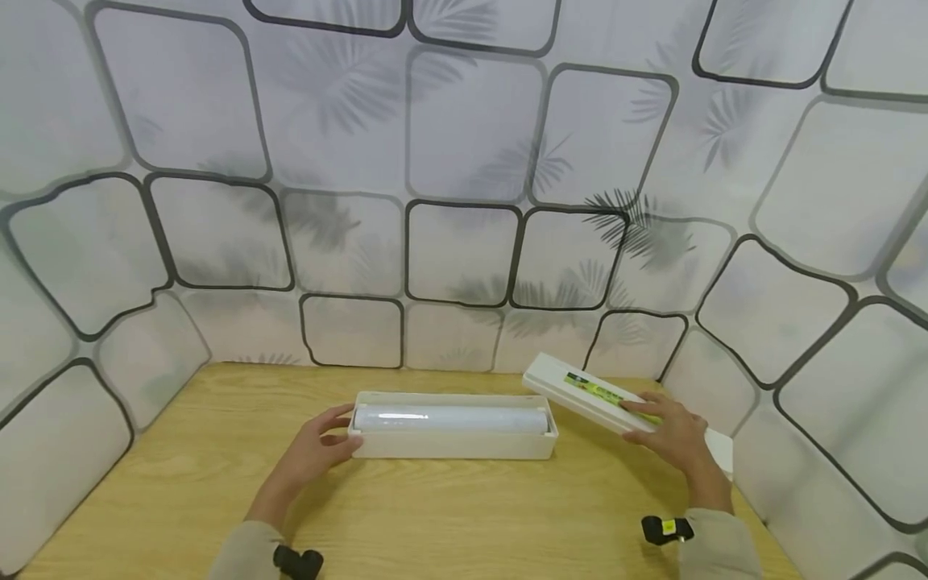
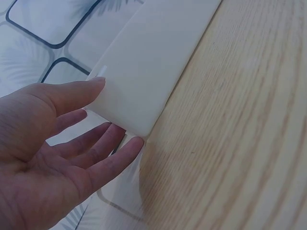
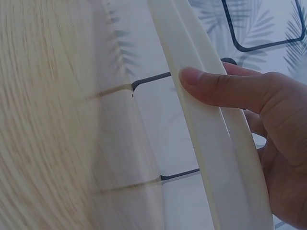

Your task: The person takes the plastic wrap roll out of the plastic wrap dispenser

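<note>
On the table lies a long white cling film box (image 1: pixel 457 447), its top off. A roll of clear film (image 1: pixel 449 419) shows inside it, lengthwise. My left hand (image 1: pixel 315 443) holds the box's left end, and in the left wrist view the thumb (image 2: pixel 81 96) lies on the box's side with the fingers around the end. Off to the right, my right hand (image 1: pixel 674 435) grips a long white lid (image 1: pixel 551 376) with a green and yellow label. That lid is slanted, its far end near the box's right end. The right wrist view shows the thumb (image 3: pixel 216 88) across the lid's edge.
The wooden table (image 1: pixel 435 515) runs back to a patterned wall (image 1: pixel 464 250) with grey rounded outlines and leaf prints. More of this covering encloses the left and right sides. The right-hand covering (image 1: pixel 819 451) stands close to the lid's near end.
</note>
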`<state>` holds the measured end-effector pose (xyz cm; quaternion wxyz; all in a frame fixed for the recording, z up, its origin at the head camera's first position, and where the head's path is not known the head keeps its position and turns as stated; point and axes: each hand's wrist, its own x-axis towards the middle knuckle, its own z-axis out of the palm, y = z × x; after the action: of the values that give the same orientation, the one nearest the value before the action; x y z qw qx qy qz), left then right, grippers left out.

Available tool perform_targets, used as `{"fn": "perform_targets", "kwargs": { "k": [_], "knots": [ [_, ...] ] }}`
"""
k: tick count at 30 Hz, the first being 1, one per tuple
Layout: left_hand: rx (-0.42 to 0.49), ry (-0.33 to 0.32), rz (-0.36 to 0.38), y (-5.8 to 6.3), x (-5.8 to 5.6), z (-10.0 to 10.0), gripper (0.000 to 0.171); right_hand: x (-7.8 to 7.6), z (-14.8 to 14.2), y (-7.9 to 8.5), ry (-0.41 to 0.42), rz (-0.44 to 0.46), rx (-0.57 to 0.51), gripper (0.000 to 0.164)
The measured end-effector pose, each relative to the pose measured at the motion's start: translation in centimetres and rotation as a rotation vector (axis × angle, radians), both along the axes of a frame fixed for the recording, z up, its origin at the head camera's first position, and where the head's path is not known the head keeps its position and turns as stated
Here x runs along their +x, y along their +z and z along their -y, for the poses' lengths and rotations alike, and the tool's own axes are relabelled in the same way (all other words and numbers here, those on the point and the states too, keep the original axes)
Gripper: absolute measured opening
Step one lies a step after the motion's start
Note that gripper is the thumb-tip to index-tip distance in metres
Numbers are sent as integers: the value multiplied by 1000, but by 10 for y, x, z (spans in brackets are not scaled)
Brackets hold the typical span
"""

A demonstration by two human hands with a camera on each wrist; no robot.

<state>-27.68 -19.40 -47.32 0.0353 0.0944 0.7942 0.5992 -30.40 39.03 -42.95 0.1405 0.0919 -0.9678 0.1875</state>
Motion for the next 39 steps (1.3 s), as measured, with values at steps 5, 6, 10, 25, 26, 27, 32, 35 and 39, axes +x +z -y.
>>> {"fn": "perform_targets", "kwargs": {
  "k": [5, 6, 10, 25, 26, 27, 32, 35, 39],
  "knots": [
    [5, -6, 6, -1, 1, -1, 68, -2, 0, -5, 3, 15, 6, 59],
    [4, -5, 5, -1, 1, -1, 68, -3, 0, -6, 6, 15, 6, 59],
    [-5, 4, 5, 0, 2, -2, 67, -5, 0, -7, 10, 6, 26, 58],
    [18, -1, 3, 2, 2, 0, 66, -26, -1, -5, 46, 54, 67, 59],
    [12, -1, 2, 2, 2, 0, 66, -28, -2, -5, 50, 58, 65, 59],
    [7, -1, 0, 2, 2, 0, 66, -30, -2, -6, 53, 63, 67, 60],
    [0, -8, -6, 2, 1, 0, 66, -37, -3, -5, 67, 81, 64, 60],
    [-1, -8, -6, 2, 1, 1, 66, -40, -2, -4, 75, 87, 57, 61],
    [-11, -11, -10, 1, 0, 1, 67, -45, -4, -5, 87, 88, 42, 62]
  ]
}}
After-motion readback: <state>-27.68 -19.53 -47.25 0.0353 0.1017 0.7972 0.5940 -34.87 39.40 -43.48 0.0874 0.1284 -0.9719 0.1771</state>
